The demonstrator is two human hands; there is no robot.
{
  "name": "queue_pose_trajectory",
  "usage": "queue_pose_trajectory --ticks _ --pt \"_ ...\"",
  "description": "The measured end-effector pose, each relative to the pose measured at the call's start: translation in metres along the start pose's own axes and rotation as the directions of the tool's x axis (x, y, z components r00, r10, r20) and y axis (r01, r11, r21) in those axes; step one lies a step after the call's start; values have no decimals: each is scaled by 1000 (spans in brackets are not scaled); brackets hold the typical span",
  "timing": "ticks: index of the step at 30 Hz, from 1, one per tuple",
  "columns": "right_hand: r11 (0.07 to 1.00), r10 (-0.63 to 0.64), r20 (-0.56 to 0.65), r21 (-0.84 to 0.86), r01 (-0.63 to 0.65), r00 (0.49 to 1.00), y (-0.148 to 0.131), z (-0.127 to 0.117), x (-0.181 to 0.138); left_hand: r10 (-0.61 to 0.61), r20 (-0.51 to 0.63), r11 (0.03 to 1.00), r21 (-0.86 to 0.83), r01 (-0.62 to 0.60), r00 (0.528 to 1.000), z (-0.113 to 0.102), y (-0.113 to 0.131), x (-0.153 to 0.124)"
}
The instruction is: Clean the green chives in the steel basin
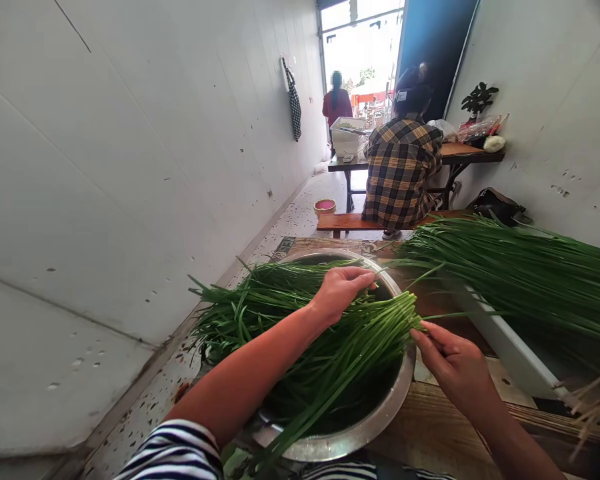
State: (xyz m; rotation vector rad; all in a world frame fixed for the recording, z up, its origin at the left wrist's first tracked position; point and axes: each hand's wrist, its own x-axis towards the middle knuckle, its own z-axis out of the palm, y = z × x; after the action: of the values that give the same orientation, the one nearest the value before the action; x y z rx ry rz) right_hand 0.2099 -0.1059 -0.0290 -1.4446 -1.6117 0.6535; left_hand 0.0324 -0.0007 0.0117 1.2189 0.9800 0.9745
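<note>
Right grip [454, 360] pinching stems [387, 323], basin rim [387, 419] near

Cannot see the floor of the metal basin [340, 445] beneath green stalks [375, 327], nor tell whether pinching anything with the left hand [339, 291]. Cannot follow long leaves [535, 267] past the right edge, nor identify blurred straw-like strands [593, 403].

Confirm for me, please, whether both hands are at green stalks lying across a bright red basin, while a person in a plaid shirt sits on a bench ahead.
Not quite: in the head view the basin is silver, not bright red. The left hand and right hand are at green stalks, and the person in plaid sits on a bench.
</note>
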Motion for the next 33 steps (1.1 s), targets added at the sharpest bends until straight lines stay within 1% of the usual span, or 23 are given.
queue_pose_trajectory --ticks 3,7,10,14,20,23,27,30,33 --pt "1000 -10 3 -3 10 1000 -1 -1 0 -11 19 1000 -5 11 1000 0 0 -1" --pt "1000 -14 -6 -18 14 1000 -3 -2 0 -25 -1 1000 -16 25 1000 1 3 -2" --pt "999 -10 -6 -35 9 1000 -3 -2 0 -40 12 999 -29 40 999 2 3 -2" --pt "999 -12 9 -45 12 1000 0 -2 -1 -22 11 999 -31 23 1000 2 1 -2" --pt "1000 -8 13 -7 8 1000 2 -1 -1 -33 10 999 -43 34 999 1 -2 -1" --pt "1000 -9 23 -7 9 1000 -1 -1 -2 -14 9 999 -31 14 1000 0 -2 0" --pt "999 -22 2 -36 22 1000 -4 -1 -2 33 -1 999 25 -33 999 3 -6 -3" --pt "998 -34 0 -46 34 999 -4 -1 -2 44 69 986 157 -54 997 8 -7 -9" --pt "997 -44 9 -61 45 999 -2 -2 -1 65 236 932 333 -144 970 7 3 -13"
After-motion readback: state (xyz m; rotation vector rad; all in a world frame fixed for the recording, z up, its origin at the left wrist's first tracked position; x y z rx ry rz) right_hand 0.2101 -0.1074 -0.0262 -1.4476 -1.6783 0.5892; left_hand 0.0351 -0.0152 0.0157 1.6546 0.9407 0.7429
